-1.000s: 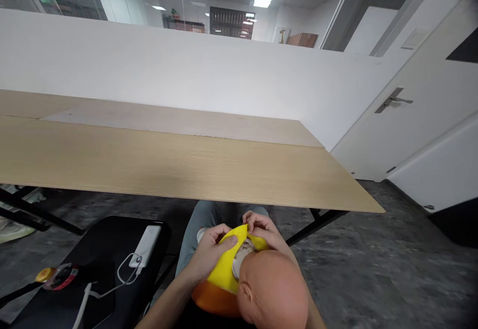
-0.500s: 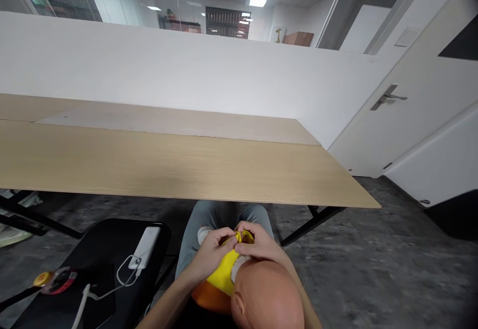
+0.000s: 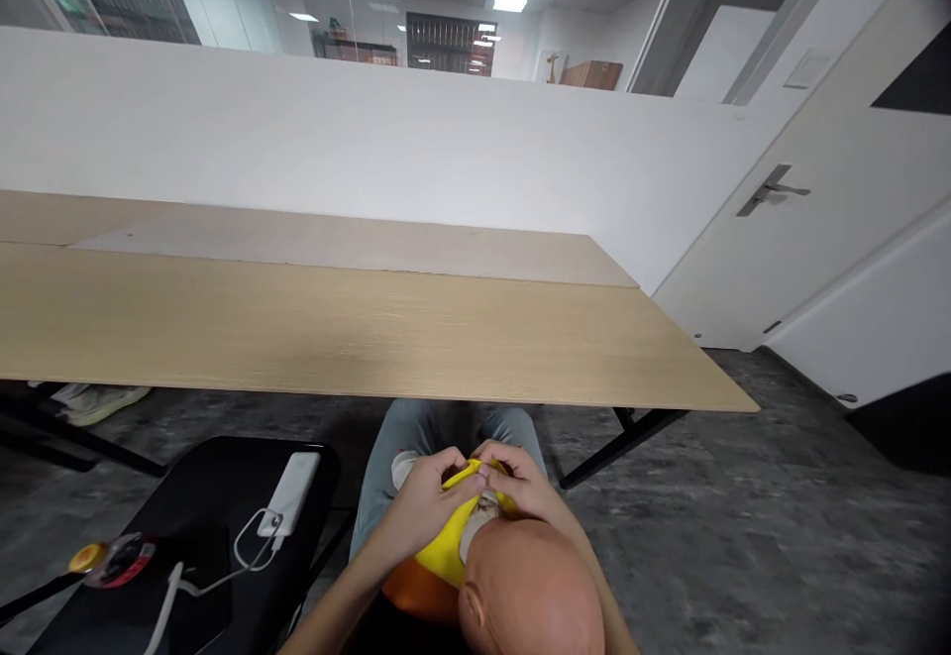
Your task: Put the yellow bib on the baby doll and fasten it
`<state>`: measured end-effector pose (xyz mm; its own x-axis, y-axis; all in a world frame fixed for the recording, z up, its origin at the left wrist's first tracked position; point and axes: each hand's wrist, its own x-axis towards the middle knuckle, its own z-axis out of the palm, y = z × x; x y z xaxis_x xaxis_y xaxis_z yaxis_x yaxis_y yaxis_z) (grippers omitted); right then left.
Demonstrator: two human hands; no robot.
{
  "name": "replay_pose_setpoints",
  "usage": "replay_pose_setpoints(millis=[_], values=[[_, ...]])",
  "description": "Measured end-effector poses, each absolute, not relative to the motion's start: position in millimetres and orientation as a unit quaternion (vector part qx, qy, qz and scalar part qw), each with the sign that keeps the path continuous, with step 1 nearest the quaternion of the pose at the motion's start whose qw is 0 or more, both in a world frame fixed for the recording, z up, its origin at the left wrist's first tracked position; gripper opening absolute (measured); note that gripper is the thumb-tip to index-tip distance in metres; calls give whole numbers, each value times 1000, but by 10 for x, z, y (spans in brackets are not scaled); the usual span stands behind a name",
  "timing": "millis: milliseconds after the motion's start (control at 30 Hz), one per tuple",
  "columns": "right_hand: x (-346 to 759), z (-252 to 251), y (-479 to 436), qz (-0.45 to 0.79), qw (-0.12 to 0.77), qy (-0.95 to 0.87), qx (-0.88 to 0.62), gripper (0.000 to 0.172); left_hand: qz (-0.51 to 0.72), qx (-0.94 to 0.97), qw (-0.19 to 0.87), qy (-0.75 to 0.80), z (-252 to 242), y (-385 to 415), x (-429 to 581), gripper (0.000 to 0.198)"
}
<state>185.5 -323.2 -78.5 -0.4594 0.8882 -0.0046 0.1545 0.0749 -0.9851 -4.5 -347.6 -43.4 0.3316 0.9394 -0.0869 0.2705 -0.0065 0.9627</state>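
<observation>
A bald doll rests on my lap with the back of its head toward me. It has on a bright yellow garment, with a whitish part at the neck. My left hand pinches the garment's edge near the neck from the left. From the right, my right hand pinches the same edge, its fingertips meeting those of the left. Below the yellow cloth an orange-brown surface shows; what it belongs to is hidden. The doll's front is out of sight.
A wooden table stands before me, above my knees. At my left, a black chair seat bears a white power bank with a cable and a bottle with a yellow cap. A light shoe shows under the table.
Both hands have shifted slightly, bringing the garment's edges closer together between the fingertips. At the left, the light shoe under the table has come further into view.
</observation>
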Motion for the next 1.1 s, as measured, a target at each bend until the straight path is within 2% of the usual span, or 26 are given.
replay_pose_setpoints(millis=[300, 533, 1100], values=[[1881, -783, -3216, 543, 341, -668, -378, 35, 301, 672, 504, 452, -381, -3488, -102, 26], [1900, -758, -3225, 574, 367, -641, -354, 32, 304, 644, 554, 431, -334, -3477, -157, 21], [1886, -719, -3258, 608, 325, -598, -409, 49, 321, 539, 669, 399, -334, -3486, -175, 15]])
